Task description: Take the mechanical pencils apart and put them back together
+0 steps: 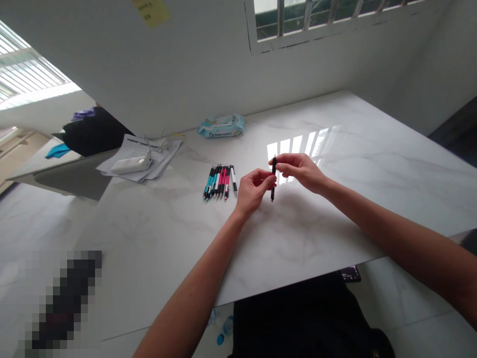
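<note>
A black pen [273,193] is held upright above the white marbled table, its tip pointing up. My left hand [254,188] pinches it around the middle between thumb and fingers. Higher up, near the tip, the fingers of my right hand [300,169] are closed on the same pen. To the left of my hands lies a row of several pens [219,181] in teal, black and pink, side by side. A white pen with a black grip [233,180] rests at the right end of that row, slightly slanted.
Toward the wall lies a light-blue pack of wipes [220,126]. Papers [164,158] with a white device [131,164] on them are at the back left. The table [372,149] meets the wall behind; its front edge is close to my lap.
</note>
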`<action>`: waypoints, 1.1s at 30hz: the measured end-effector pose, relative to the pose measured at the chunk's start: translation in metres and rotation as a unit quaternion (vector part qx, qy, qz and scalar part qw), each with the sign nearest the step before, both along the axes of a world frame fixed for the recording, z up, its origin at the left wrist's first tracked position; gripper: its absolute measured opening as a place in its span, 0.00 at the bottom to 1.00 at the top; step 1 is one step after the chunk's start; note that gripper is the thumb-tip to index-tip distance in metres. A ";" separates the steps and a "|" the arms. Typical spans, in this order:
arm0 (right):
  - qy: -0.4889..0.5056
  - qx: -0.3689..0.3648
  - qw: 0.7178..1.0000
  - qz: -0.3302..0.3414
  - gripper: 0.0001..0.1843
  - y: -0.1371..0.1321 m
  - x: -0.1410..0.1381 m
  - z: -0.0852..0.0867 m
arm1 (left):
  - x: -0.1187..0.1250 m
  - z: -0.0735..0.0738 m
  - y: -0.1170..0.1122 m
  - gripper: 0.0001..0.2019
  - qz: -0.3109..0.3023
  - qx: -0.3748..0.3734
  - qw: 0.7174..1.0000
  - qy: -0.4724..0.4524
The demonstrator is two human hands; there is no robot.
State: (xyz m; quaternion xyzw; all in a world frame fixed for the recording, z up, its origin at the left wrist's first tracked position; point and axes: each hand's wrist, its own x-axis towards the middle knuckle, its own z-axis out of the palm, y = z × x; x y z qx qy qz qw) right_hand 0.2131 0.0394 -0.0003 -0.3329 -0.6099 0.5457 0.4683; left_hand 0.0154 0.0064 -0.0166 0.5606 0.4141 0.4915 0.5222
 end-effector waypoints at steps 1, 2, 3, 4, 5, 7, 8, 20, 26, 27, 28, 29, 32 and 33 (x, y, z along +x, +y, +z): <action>0.006 0.000 1.000 -0.002 0.20 0.000 0.000 0.000 | 0.000 0.000 0.000 0.21 0.002 0.001 1.000 0.003; 0.012 0.000 1.000 -0.004 0.22 0.000 0.000 -0.001 | 0.001 0.000 -0.001 0.20 0.002 0.002 1.000 0.008; 0.017 -0.001 1.000 -0.005 0.24 0.000 0.000 -0.002 | 0.002 0.001 -0.002 0.21 0.001 0.002 1.000 0.014; 0.022 -0.003 1.000 -0.004 0.26 0.001 0.000 -0.002 | 0.002 0.001 -0.003 0.21 0.000 0.002 1.000 0.021; 0.026 -0.007 1.000 -0.001 0.28 0.001 0.001 -0.003 | 0.003 0.002 -0.004 0.21 -0.001 -0.001 1.000 0.027; 0.035 -0.018 0.999 0.011 0.31 0.001 0.002 -0.003 | 0.004 0.003 -0.005 0.22 0.003 -0.004 0.999 0.031; 0.038 -0.023 0.999 0.017 0.32 0.001 0.002 -0.003 | 0.004 0.003 -0.005 0.22 0.006 -0.004 1.000 0.030; 0.007 0.008 1.000 0.019 0.29 0.001 0.005 -0.002 | -0.001 0.002 -0.004 0.19 0.041 0.046 0.994 0.093; 0.013 0.009 0.999 0.035 0.28 -0.001 0.004 0.000 | -0.001 0.001 -0.005 0.17 0.042 0.051 0.993 0.099; 0.013 0.017 0.999 0.026 0.27 -0.001 0.004 0.000 | -0.001 0.001 -0.005 0.17 0.042 0.052 0.993 0.098; 0.008 0.025 1.000 0.016 0.26 -0.001 0.004 0.000 | -0.001 0.000 -0.005 0.17 0.041 0.053 0.993 0.099; 0.000 0.031 0.999 0.009 0.25 0.000 0.004 0.000 | -0.001 0.000 -0.005 0.17 0.042 0.054 0.993 0.100; -0.005 0.024 1.000 0.018 0.23 0.000 0.005 -0.001 | -0.002 0.001 -0.005 0.17 0.046 0.053 0.993 0.100; -0.002 0.019 1.000 0.024 0.24 0.000 0.006 0.000 | -0.002 0.001 -0.005 0.17 0.048 0.053 0.992 0.099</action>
